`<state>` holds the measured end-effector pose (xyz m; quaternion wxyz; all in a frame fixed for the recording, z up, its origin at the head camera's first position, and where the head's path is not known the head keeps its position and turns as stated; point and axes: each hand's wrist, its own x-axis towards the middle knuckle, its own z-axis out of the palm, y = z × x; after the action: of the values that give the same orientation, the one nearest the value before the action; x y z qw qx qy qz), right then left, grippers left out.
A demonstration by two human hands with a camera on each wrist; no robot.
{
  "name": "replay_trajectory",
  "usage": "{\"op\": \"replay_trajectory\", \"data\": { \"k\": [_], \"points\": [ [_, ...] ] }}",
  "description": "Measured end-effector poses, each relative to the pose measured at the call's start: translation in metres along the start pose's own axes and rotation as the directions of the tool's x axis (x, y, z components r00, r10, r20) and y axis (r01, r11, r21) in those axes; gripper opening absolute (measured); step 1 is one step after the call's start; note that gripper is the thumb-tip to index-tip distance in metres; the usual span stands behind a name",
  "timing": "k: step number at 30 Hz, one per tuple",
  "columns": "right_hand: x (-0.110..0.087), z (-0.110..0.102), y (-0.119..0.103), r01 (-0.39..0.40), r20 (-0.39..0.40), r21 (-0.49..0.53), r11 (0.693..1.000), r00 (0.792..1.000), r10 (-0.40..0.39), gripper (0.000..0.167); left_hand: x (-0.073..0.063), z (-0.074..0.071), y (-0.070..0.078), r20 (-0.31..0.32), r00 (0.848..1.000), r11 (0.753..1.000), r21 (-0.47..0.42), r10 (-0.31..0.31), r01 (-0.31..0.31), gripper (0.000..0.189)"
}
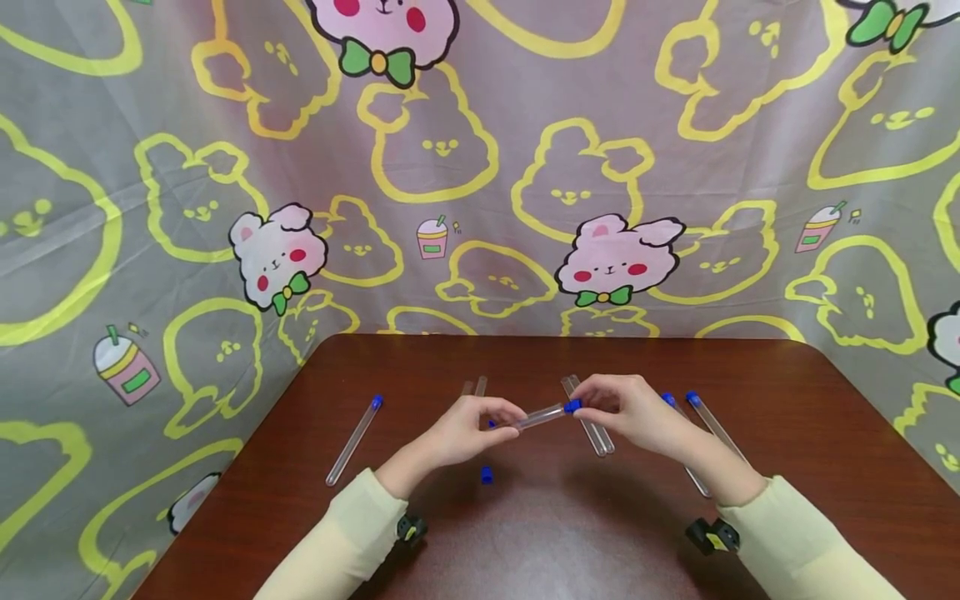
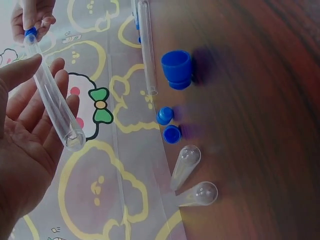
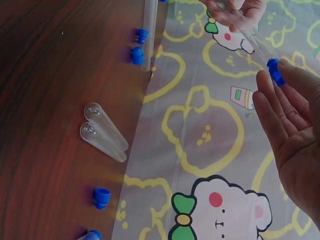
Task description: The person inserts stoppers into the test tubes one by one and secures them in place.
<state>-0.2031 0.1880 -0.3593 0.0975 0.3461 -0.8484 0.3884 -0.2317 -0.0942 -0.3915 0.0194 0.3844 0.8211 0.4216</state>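
My left hand [image 1: 468, 429] holds a clear test tube [image 1: 542, 417] near its rounded end, the tube raised above the table and slightly tilted. In the left wrist view, the thumb lies on one side of the tube and the fingers on the other. Thumb and fingertips of my right hand [image 1: 626, 412] pinch a blue cap [image 3: 275, 71] at the tube's mouth. Below the left hand, a loose blue cap [image 1: 487, 475] sits on the table, and more blue caps [image 2: 172, 134] stand close by in the left wrist view.
Two uncapped tubes [image 1: 600, 439] lie side by side beyond the right hand; two more [image 1: 481, 386] lie behind the left. One capped tube [image 1: 352, 442] is at the left, two capped tubes [image 1: 716, 421] at the right, partly behind the forearm. A patterned curtain [image 1: 495, 167] borders the brown table [image 1: 540, 533].
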Motion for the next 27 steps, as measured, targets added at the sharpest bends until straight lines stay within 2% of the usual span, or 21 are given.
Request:
{"op": "replay_trajectory", "data": {
  "k": [7,10,14,21,27],
  "points": [
    [-0.002,0.003,0.001,0.004,0.027,0.062,0.998,1.0,-0.006,0.019,0.001,0.002,0.003,0.001,1.0,1.0,0.004,0.007,-0.007,0.016],
    [-0.003,0.004,0.001,-0.007,0.025,0.09,0.996,1.0,0.005,0.017,0.001,0.005,0.003,-0.021,0.999,0.999,0.014,0.039,-0.039,0.017],
    [-0.003,0.003,-0.001,-0.025,0.025,0.185,0.983,0.999,0.021,0.015,-0.001,0.009,0.008,-0.061,0.992,0.993,0.041,0.109,-0.107,0.018],
    [0.001,-0.001,-0.002,-0.03,0.055,0.3,0.954,0.998,0.014,0.013,-0.006,0.013,0.016,-0.131,0.958,0.963,0.125,0.254,-0.238,0.018],
    [0.006,-0.005,-0.004,-0.022,0.058,0.346,0.938,0.998,0.002,0.013,-0.005,0.015,0.02,-0.169,0.925,0.933,0.185,0.339,-0.308,0.019]
  ]
}}
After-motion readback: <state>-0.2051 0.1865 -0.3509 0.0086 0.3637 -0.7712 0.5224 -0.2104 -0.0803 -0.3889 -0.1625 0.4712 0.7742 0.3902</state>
